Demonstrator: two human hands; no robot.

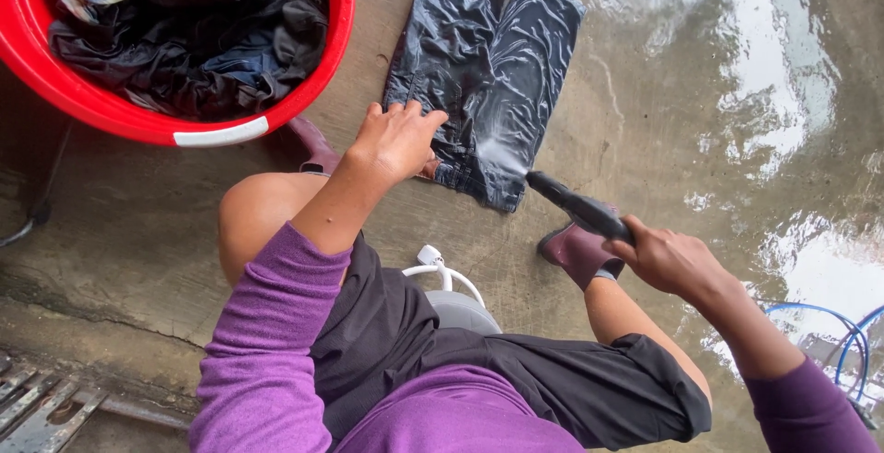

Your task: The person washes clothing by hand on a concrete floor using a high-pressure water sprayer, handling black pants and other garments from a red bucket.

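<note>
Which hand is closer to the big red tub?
The left hand. It presses on the wet dark shorts on the ground, just right of the red tub. The right hand is farther away, holding a black spray nozzle aimed at the shorts.

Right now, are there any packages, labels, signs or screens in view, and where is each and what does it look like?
White label: on the outer rim of the red tub of dark laundry, upper left; a narrow curved white strip on red, too small to show any print.
No packages, signs or screens in view.
</note>
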